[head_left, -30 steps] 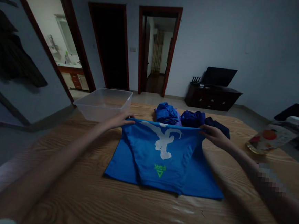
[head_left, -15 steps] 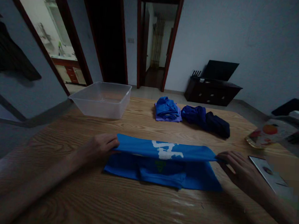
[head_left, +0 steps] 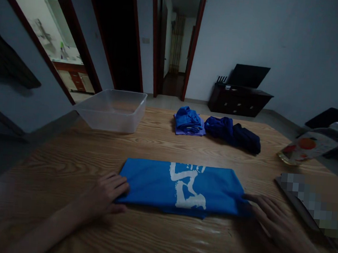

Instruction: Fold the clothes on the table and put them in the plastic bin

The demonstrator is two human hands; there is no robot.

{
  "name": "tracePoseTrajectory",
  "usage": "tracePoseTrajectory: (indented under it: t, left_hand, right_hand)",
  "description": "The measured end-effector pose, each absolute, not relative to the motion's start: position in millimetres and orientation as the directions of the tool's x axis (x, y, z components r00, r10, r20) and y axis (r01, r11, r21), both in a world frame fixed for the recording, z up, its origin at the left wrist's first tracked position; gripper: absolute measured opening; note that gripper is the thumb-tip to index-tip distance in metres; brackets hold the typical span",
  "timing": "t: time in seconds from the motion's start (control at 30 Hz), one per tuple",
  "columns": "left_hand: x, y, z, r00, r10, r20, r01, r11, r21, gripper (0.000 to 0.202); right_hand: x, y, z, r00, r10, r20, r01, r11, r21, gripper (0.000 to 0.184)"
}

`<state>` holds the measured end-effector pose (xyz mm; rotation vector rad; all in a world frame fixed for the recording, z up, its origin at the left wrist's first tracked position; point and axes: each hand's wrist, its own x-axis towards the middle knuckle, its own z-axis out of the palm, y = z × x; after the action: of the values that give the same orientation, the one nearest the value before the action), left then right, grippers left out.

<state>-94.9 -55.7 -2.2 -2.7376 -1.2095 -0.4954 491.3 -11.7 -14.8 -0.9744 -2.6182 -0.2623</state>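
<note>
A blue T-shirt (head_left: 152, 183) with white lettering lies folded into a wide flat rectangle on the wooden table (head_left: 113, 235). At its left edge rests my left hand (head_left: 107, 195), fingertips on the cloth and thumb apart from them. My right hand (head_left: 278, 224), a little blurred, touches the right edge with its fingers stretched out. The cloth is slightly creased beside those fingers. A bit of the lower layer peeks out along the near edge.
Farther back stand a clear plastic bin (head_left: 113, 120), a stack of folded clothes (head_left: 188, 122) and dark bundled clothes (head_left: 233, 133). On the right are a bottle with a fruit label (head_left: 310, 145) and a flat object (head_left: 294, 202), partly blurred out.
The shirt's raised upper part has come down toward me and now covers the lower part. Both hands have moved nearer and lower, and their fingers have loosened from the cloth.
</note>
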Motion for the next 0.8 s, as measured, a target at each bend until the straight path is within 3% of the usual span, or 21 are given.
tracePoseTrajectory:
  t: [0.1,0.17,0.33,0.47,0.63,0.8]
  left_hand:
    - [-48.1,-46.4,9.2,0.447,0.824,0.348,0.836,-0.524,0.164,0.038]
    - [-6.6,-34.2,7.0,0.375,0.865,0.332,0.861,-0.458,0.22,0.045]
    - [60.2,-8.7,-26.9,0.416,0.875,0.249,0.849,-0.472,0.24,0.079]
    - [53.1,-9.9,-45.9,0.425,0.881,0.21,0.834,-0.471,0.289,0.096]
    - [33.1,-16.6,-46.1,0.426,0.878,0.22,0.829,-0.476,0.293,0.096]
    - [10.4,-19.4,-45.1,0.385,0.894,0.231,0.874,-0.433,0.22,0.072]
  right_hand:
    - [440.2,-1.4,0.9,-0.605,0.712,0.358,0.727,0.676,-0.116,0.043]
    - [394.8,9.9,0.1,-0.588,0.738,0.331,0.734,0.659,-0.166,0.048]
    - [314.8,30.2,-32.2,-0.667,0.684,0.297,0.69,0.717,-0.1,0.067]
    - [316.6,26.8,-46.8,-0.672,0.704,0.228,0.695,0.707,-0.131,0.081]
    - [343.8,21.7,-44.1,-0.656,0.731,0.187,0.717,0.681,-0.149,0.093]
    - [379.7,25.5,-49.8,-0.594,0.778,0.205,0.781,0.618,-0.085,0.093]
